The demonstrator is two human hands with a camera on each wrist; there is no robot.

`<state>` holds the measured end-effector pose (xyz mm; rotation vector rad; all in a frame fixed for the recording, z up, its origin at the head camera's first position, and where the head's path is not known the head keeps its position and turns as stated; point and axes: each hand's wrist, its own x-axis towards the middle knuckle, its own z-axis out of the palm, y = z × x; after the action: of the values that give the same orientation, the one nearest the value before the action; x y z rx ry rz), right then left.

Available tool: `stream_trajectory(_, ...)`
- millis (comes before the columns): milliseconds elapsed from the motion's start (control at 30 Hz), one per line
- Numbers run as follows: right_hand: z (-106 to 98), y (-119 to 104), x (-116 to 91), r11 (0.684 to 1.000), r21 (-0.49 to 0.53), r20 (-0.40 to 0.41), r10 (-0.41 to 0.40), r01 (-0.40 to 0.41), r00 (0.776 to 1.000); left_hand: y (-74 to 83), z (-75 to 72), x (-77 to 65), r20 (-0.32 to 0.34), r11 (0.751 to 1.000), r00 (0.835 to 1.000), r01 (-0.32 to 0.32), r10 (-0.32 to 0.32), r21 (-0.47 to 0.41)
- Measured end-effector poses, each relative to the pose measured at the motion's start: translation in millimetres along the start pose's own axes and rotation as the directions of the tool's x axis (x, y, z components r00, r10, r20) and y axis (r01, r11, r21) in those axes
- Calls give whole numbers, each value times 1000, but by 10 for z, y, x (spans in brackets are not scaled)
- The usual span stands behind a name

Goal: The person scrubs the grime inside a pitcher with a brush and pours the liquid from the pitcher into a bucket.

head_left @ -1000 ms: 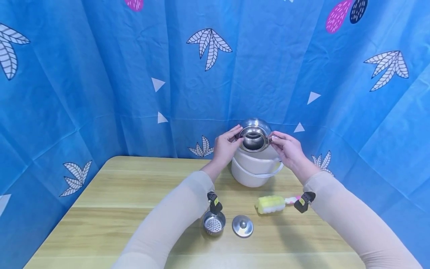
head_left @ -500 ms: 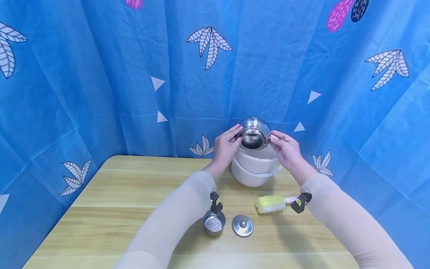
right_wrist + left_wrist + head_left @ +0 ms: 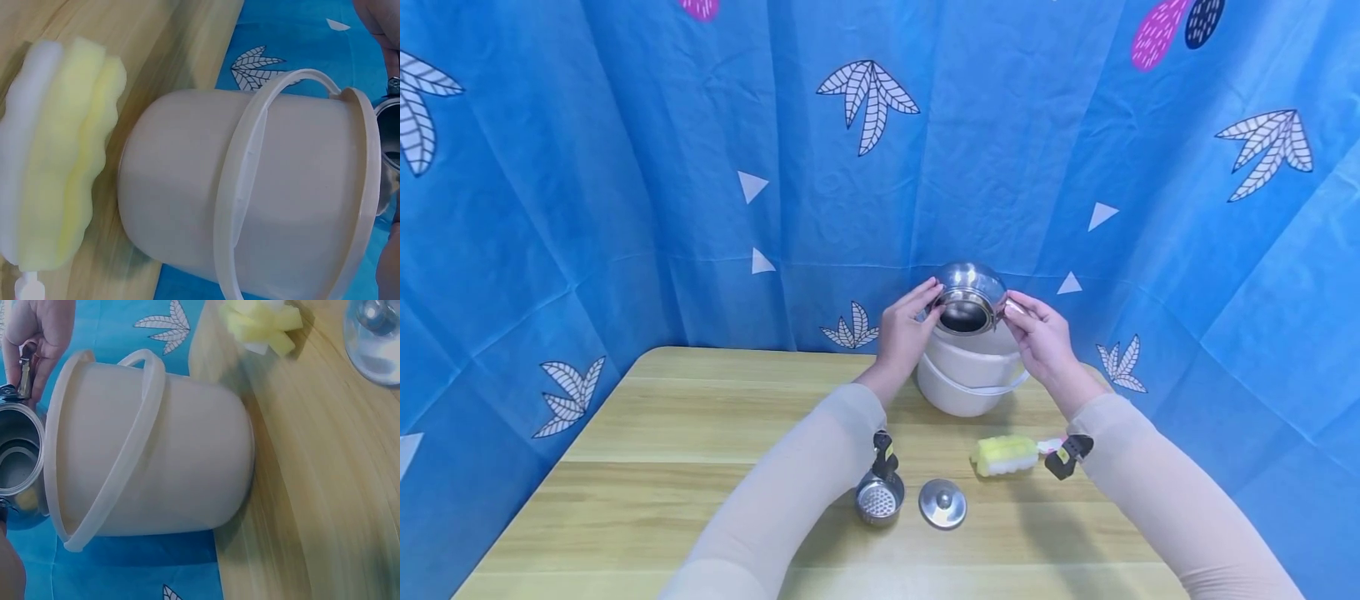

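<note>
A shiny stainless-steel teapot (image 3: 972, 279) hangs over the white bucket (image 3: 958, 383), its round mouth tilted forward and down. My left hand (image 3: 904, 333) holds its left side, thumb near the rim. On the other side my right hand (image 3: 1041, 335) pinches a metal fitting beside the mouth. In the left wrist view the teapot (image 3: 19, 456) is at the bucket's rim, with the right hand (image 3: 47, 328) gripping the fitting. The right wrist view shows only a sliver of teapot (image 3: 390, 128) beyond the bucket (image 3: 187, 181). The bucket's inside is mostly hidden.
A yellow and white sponge brush (image 3: 1003, 456) lies in front of the bucket, its handle to the right. Nearer stand a metal strainer basket (image 3: 878, 502), partly under the left wrist, and a round lid (image 3: 943, 503). A blue curtain (image 3: 865, 208) backs the wooden table (image 3: 700, 467).
The teapot's mouth has tipped further down, so less of its inside shows and more of its outer body does. Both hands keep their hold; the forearms have shifted slightly.
</note>
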<state>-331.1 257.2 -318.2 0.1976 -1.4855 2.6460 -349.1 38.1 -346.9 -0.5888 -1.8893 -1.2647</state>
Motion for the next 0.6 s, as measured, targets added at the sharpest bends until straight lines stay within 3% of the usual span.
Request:
stream_trajectory(133,5,18,-19,999,14,7,-39,39,999,-18,3,-20,-16,999,999,-44,45,27)
stream_trajectory(600,-31,46,-30,985,11,43,-174,174,984,53,10,-24,25,994,997,-73,71,77)
